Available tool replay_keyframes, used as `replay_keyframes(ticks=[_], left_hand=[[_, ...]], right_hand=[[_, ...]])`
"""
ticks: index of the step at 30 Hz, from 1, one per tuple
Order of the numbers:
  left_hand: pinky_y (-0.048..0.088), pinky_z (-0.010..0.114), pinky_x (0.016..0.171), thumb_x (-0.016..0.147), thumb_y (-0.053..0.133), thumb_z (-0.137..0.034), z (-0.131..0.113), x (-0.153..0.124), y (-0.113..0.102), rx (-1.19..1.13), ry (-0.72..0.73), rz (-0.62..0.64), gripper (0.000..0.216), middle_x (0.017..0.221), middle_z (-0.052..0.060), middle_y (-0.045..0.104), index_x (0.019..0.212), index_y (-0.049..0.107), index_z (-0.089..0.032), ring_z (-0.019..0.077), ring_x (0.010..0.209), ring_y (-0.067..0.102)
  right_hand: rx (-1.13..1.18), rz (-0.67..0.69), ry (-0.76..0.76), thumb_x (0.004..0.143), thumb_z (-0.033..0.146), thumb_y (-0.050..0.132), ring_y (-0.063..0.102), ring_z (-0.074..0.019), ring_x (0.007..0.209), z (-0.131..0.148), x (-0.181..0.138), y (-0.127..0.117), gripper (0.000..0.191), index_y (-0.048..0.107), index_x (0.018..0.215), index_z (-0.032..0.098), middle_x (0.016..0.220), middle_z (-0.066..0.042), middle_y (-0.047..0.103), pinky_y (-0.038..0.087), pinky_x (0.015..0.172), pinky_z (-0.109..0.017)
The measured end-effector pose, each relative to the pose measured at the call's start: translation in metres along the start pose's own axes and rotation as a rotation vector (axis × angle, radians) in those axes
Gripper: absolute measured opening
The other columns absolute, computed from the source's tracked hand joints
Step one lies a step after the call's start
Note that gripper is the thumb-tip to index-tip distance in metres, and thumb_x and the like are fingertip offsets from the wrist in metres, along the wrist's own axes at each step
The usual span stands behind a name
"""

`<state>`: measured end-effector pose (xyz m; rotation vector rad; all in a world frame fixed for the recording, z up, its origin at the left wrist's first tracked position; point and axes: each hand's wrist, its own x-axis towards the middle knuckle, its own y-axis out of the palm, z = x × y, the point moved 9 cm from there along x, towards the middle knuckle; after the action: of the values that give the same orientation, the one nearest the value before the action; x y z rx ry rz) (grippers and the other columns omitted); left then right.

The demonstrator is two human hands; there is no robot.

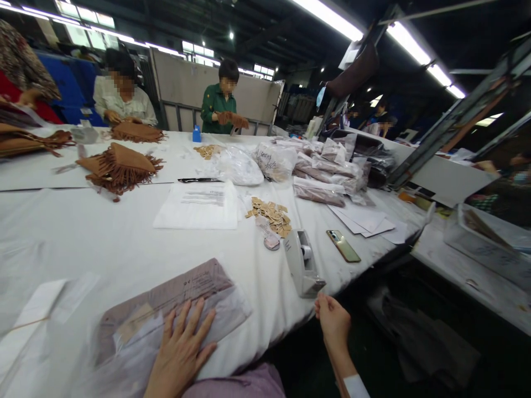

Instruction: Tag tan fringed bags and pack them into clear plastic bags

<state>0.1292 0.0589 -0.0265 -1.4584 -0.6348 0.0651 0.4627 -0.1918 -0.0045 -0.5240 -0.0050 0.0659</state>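
Nearest the camera, the left hand (180, 348) lies flat, palm down and fingers spread, on a clear plastic bag (166, 318) holding a folded mauve-grey garment; its grip is open, pressing rather than clasping. That bag sits at the near edge of the white table (83, 232), with a printed label showing through the plastic just left of the fingers. Off the table's edge to the right, the right hand (332, 323) hangs in the air, fingers loosely curled and holding nothing that shows; its fingertips come just beneath a white tape dispenser (302, 265) standing near the table's rim, though I cannot tell whether they touch it.

Right of the dispenser lies a phone (343, 246) with a gold back. Behind the dispenser sits a heap of small tan tags (271, 213), and to their left a stack of printed papers (199, 204) with a black pen (199, 179) beyond it. Further back on the right, packed bags (323, 174) of similar garments are piled together. At the left of the table rest brown fringed pieces (120, 166). Across the table, two people handle more brown fringed material, one in a green top (218, 105), the other in a pale shirt (120, 102).
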Motion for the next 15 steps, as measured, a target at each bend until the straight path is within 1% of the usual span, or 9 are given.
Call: replay_keyframes(ticks=[3,5,7,8,10,11,13,15], left_hand=[[0.015,0.059,0.111,0.086,0.053,-0.049,0.0,0.001,-0.003,-0.011,-0.013,-0.001,0.055,0.148,0.006,0.04,0.138,0.042,-0.036,0.0349,0.136,0.03],[0.015,0.058,0.111,0.086,0.052,-0.052,0.002,0.003,-0.008,-0.019,-0.035,0.002,0.056,0.148,0.005,0.041,0.138,0.042,-0.036,0.0341,0.136,0.03],[0.015,0.056,0.112,0.085,0.051,-0.057,0.003,0.005,-0.013,-0.03,-0.05,0.016,0.057,0.148,0.005,0.041,0.138,0.042,-0.037,0.0331,0.136,0.031],[0.014,0.056,0.112,0.085,0.051,-0.059,0.004,0.006,-0.014,-0.032,-0.052,0.027,0.059,0.148,0.005,0.04,0.138,0.041,-0.037,0.0329,0.135,0.031],[0.014,0.057,0.112,0.084,0.052,-0.058,0.005,0.008,-0.015,-0.028,-0.047,0.055,0.061,0.149,0.005,0.038,0.14,0.039,-0.037,0.0331,0.135,0.03],[0.015,0.057,0.112,0.085,0.052,-0.057,0.006,0.008,-0.014,-0.024,-0.045,0.072,0.061,0.15,0.005,0.037,0.141,0.037,-0.037,0.0334,0.135,0.03],[0.015,0.058,0.111,0.085,0.053,-0.054,0.007,0.008,-0.012,-0.017,-0.048,0.105,0.063,0.151,0.005,0.035,0.142,0.034,-0.036,0.0343,0.136,0.029],[0.016,0.058,0.11,0.086,0.052,-0.054,0.009,0.007,-0.01,-0.026,-0.055,0.12,0.063,0.152,0.006,0.033,0.143,0.031,-0.037,0.0348,0.136,0.028]], right_hand=[[-0.084,0.023,-0.022,0.065,0.072,0.054,0.059,-0.0213,0.046,-0.008,-0.005,0.001,0.059,0.065,0.066,0.014,0.053,-0.008,0.065,0.047,0.044,-0.031],[-0.122,0.058,-0.045,0.068,0.07,0.052,0.061,-0.0224,0.048,-0.006,-0.012,0.004,0.057,0.065,0.067,0.015,0.054,-0.008,0.065,0.048,0.046,-0.032],[-0.17,0.138,-0.1,0.071,0.066,0.052,0.063,-0.0232,0.054,0.01,-0.02,0.015,0.052,0.067,0.073,0.015,0.059,-0.008,0.067,0.05,0.052,-0.032],[-0.19,0.202,-0.145,0.071,0.063,0.053,0.064,-0.023,0.056,0.024,-0.024,0.025,0.05,0.067,0.075,0.016,0.06,-0.008,0.068,0.05,0.055,-0.032],[-0.223,0.386,-0.279,0.074,0.059,0.054,0.063,-0.0215,0.057,0.064,-0.036,0.052,0.044,0.068,0.077,0.017,0.06,-0.005,0.067,0.05,0.058,-0.031],[-0.237,0.507,-0.362,0.076,0.057,0.055,0.062,-0.0206,0.058,0.088,-0.046,0.068,0.041,0.068,0.077,0.018,0.06,-0.004,0.066,0.049,0.059,-0.03],[-0.275,0.794,-0.544,0.081,0.051,0.053,0.062,-0.0187,0.061,0.134,-0.074,0.101,0.035,0.068,0.077,0.02,0.063,-0.003,0.067,0.048,0.061,-0.028],[-0.307,1.066,-0.718,0.085,0.046,0.05,0.061,-0.0174,0.065,0.173,-0.107,0.126,0.033,0.069,0.077,0.021,0.07,-0.002,0.069,0.047,0.064,-0.026]])
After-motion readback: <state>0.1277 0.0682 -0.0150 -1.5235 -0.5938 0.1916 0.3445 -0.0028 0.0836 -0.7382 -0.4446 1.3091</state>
